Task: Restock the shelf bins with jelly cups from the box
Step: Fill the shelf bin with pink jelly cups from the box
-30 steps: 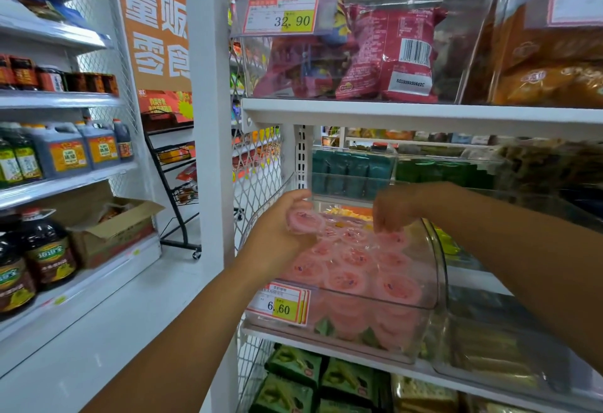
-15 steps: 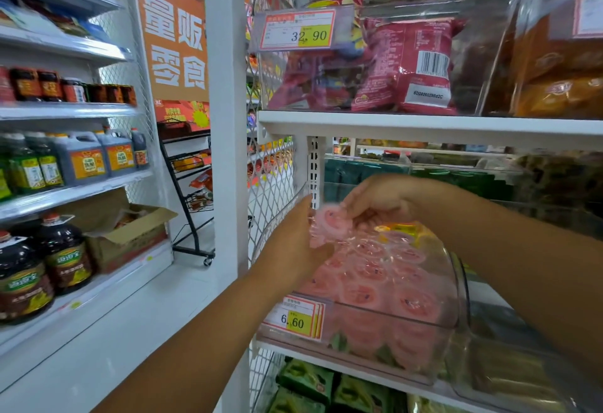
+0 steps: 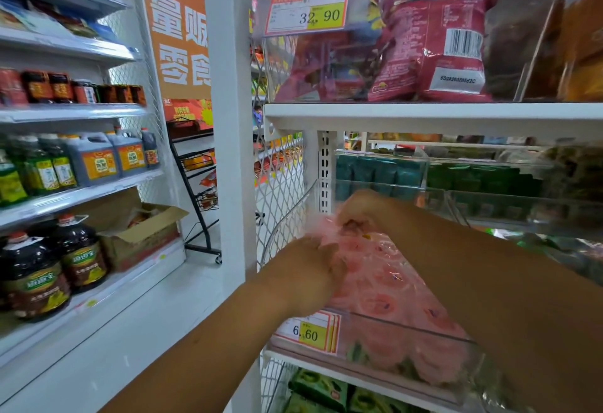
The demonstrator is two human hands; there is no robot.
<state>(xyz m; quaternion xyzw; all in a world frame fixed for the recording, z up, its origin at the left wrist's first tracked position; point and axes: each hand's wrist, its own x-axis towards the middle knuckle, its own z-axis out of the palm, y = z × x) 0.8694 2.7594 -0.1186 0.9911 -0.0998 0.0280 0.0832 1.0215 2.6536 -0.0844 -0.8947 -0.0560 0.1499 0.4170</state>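
Both forearms reach in from the bottom of the frame to the clear bin (image 3: 414,344) on the middle shelf, right of centre. The left hand (image 3: 311,269) sits at the bin's left rim with its back towards me. Its fingers are curled inward over the pile, and from here I cannot tell whether they hold anything. The right hand (image 3: 357,212) hangs just above and behind it, wrist bent, knuckles up, fingers (image 3: 350,226) bunched together and curled downward. Their tips pinch a pink cup (image 3: 324,229) that is smeared by motion, lying between the two hands.

The jelly cups (image 3: 388,285), pink with printed lids, fill the bin in rows from the hands down to the front wall, where a yellow price tag (image 3: 308,332) reads 6.60. On the shelf above are red snack bags (image 3: 434,50). At the lower left of the frame an open cardboard box (image 3: 143,233) sits on a shelf beside dark oil bottles (image 3: 55,265).

Half a second ago the left hand held a cup up clear of the pile, plainly visible above its thumb, with the right hand's fingers just reaching it. Now the right hand has come down and leftward, the two hands are nearly touching, and the cup is only a blur between them. The pile in the bin looks unchanged.
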